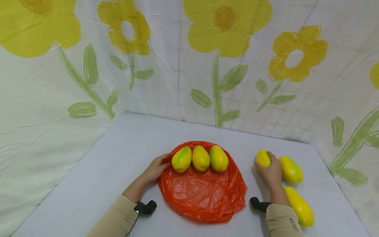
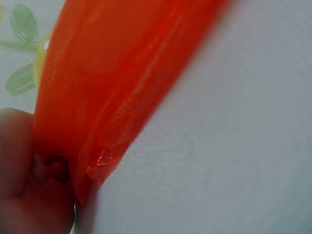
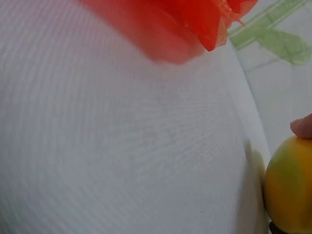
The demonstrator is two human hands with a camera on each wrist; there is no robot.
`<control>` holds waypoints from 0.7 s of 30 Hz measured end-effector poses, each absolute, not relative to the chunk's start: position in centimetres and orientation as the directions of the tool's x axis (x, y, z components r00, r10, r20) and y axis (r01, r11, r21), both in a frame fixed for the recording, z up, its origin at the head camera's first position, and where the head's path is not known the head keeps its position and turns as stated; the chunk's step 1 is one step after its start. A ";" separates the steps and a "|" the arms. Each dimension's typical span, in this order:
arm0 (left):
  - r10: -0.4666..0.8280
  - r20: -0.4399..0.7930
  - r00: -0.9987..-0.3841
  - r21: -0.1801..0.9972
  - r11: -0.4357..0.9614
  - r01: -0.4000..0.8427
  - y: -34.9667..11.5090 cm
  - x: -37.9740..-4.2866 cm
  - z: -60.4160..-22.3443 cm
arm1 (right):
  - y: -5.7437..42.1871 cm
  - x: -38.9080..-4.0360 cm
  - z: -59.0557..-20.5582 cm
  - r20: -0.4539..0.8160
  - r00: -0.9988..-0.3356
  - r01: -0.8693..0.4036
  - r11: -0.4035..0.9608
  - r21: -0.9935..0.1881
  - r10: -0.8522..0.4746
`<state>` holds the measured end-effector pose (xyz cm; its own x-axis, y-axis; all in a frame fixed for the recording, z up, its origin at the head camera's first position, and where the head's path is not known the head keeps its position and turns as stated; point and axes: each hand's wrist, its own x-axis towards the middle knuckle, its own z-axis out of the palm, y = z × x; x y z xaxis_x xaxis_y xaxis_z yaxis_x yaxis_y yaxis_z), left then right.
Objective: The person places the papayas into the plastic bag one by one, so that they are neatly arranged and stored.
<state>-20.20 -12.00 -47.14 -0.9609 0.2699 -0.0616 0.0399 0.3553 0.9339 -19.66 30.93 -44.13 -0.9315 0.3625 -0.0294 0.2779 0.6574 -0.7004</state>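
A red plastic bag (image 1: 201, 197) lies spread on the table, its rim bunched up around the edge. Three yellow-green papayas (image 1: 201, 158) sit side by side at its far end. My left hand (image 1: 156, 168) pinches the bag's left rim between thumb and fingers, and the left wrist view shows the red film (image 2: 112, 73) running up from that grip. To the right of the bag, my right hand (image 1: 271, 171) holds another papaya (image 1: 263, 158), thumb on its left side and fingers on its right. In the right wrist view only a fingertip shows on this fruit (image 3: 291, 187).
Right beside my right hand lies a papaya (image 1: 291, 170), and a longer one (image 1: 300, 207) lies nearer, partly behind my forearm. The white table (image 1: 118, 154) ends at the back against a sheet (image 1: 165, 82) printed with yellow flowers.
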 end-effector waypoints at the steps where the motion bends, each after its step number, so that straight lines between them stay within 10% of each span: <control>1: 0.270 -0.059 -0.961 0.935 0.353 0.041 -12.0 -20.2 -47.1 | 30.9 -19.6 -44.1 -0.034 -0.932 0.280 0.656 -0.701 0.361; 21: 0.264 -0.102 -0.959 0.944 0.329 -0.010 -11.9 -20.4 -47.1 | 29.8 -18.5 -42.3 -0.108 -0.916 0.312 0.516 -0.798 0.386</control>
